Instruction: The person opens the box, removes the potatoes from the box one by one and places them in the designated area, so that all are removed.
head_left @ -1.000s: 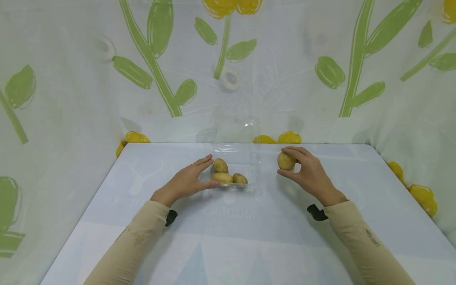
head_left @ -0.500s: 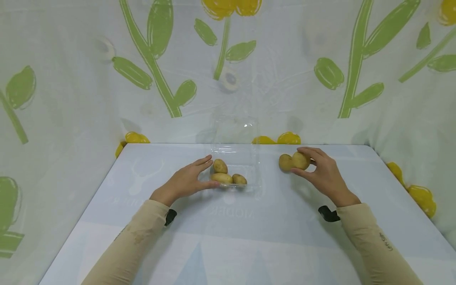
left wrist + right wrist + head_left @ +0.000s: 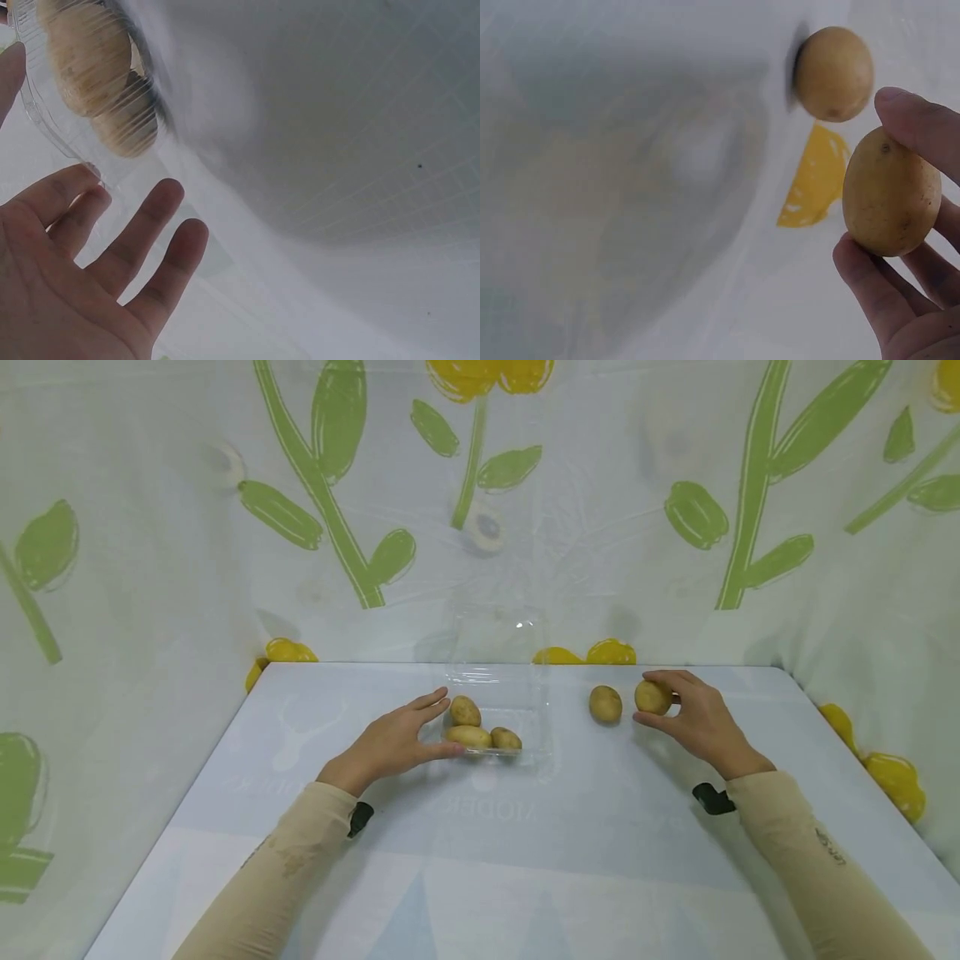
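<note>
My left hand (image 3: pixel 393 739) touches the left side of a clear plastic clamshell container (image 3: pixel 536 727), fingers spread and mostly straight, thumb along its front rim. Its lid stands up at the back. Inside lie three potatoes: one at the back (image 3: pixel 465 711), a longer one in front (image 3: pixel 468 737) and a small one (image 3: pixel 506 739) to the right. My right hand (image 3: pixel 693 718) pinches a round potato (image 3: pixel 892 191) between thumb and fingertips. Just left of it, a separate potato (image 3: pixel 605 704) sits on the table, also visible in the right wrist view.
The white table (image 3: pixel 480 893) carries faint printed lettering and pale blue triangles. A white curtain (image 3: pixel 585 527) with green leaves and yellow flowers hangs behind the table's back edge and along both sides.
My right hand has moved right, now holding a potato clear of the other one, which shows where the hand was a second ago. The left hand and container have stayed put.
</note>
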Demonstrator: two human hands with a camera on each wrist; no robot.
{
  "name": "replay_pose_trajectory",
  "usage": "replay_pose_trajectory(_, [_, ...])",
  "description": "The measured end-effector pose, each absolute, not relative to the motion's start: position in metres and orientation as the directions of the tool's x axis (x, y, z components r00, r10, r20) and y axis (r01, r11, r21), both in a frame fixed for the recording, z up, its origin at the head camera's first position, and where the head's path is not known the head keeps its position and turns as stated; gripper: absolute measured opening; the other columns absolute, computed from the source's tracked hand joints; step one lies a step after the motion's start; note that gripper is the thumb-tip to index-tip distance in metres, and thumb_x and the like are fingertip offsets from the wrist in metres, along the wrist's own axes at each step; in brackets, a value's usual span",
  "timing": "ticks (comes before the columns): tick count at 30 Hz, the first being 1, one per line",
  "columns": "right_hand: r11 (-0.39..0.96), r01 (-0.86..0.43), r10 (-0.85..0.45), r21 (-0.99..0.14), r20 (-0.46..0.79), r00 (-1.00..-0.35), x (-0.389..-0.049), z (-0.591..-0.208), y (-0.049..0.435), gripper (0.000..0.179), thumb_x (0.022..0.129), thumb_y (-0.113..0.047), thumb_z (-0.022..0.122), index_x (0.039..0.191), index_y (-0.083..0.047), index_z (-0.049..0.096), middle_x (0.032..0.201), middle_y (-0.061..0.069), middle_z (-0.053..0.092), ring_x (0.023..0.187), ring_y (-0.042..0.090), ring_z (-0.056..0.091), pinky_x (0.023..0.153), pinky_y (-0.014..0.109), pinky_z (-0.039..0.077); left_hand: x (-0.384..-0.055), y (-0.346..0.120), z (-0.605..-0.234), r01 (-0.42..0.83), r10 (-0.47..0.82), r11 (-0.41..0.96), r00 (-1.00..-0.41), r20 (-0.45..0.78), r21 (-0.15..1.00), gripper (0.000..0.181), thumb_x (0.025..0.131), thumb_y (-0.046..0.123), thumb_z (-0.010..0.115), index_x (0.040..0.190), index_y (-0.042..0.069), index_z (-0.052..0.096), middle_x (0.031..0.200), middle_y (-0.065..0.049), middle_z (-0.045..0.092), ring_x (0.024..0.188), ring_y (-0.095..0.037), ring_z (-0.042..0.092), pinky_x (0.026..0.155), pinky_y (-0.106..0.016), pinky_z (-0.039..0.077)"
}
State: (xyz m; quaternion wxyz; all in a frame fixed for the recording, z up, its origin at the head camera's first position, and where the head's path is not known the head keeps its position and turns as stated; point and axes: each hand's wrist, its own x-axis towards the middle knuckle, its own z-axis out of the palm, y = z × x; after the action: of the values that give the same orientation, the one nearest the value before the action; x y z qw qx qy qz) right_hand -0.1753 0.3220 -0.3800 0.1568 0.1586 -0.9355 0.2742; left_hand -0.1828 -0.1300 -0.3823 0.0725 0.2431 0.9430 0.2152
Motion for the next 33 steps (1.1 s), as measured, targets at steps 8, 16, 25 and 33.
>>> replay_pose_trajectory(8, [0.817,-0.379,-0.265,-0.434,0.302,-0.916,-0.187,-0.381,0.327,0.060,0.080,-0.014,0.089,0.132,0.000,0.062,0.132,0.022,0.060,0.111,0.037,0.059,0.088,0.053,0.053,-0.183,-0.130,-0.384,0.430,0.491,0.782,-0.871,-0.022,0.451,0.096,0.086,0.071,0.064,0.157,0.012,0.038,0.167,0.006,0.023,0.149,-0.030,0.032,0.112,-0.057,0.037])
replay_pose_trajectory(16, [0.822,-0.317,-0.256,-0.473,0.190,-0.948,-0.197,-0.386,0.324,0.062,0.083,-0.021,0.086,0.136,0.000,0.060,0.135,0.022,0.059,0.116,0.037,0.057,0.094,0.054,0.050,-0.183,-0.130,-0.383,0.427,0.486,0.786,-0.874,-0.020,0.448,0.096,0.085,0.072,0.065,0.157,0.013,0.039,0.166,0.006,0.024,0.148,-0.030,0.033,0.110,-0.057,0.039])
replay_pose_trajectory(25, [0.826,-0.300,-0.269,-0.477,0.133,-0.954,-0.203,-0.388,0.323,0.064,0.085,-0.019,0.085,0.138,0.003,0.058,0.135,0.025,0.058,0.118,0.040,0.056,0.097,0.055,0.048,-0.183,-0.130,-0.383,0.425,0.486,0.788,-0.874,-0.025,0.445,0.096,0.086,0.071,0.065,0.157,0.013,0.039,0.167,0.006,0.024,0.147,-0.031,0.034,0.109,-0.058,0.039])
replay_pose_trajectory(33, [0.836,-0.282,-0.270,-0.471,0.095,-0.958,-0.203,-0.390,0.323,0.064,0.086,-0.020,0.084,0.139,0.004,0.057,0.138,0.026,0.056,0.122,0.041,0.054,0.099,0.057,0.047,-0.184,-0.129,-0.385,0.427,0.483,0.794,-0.875,-0.022,0.433,0.096,0.086,0.072,0.064,0.158,0.014,0.038,0.167,0.007,0.023,0.147,-0.031,0.035,0.109,-0.057,0.040])
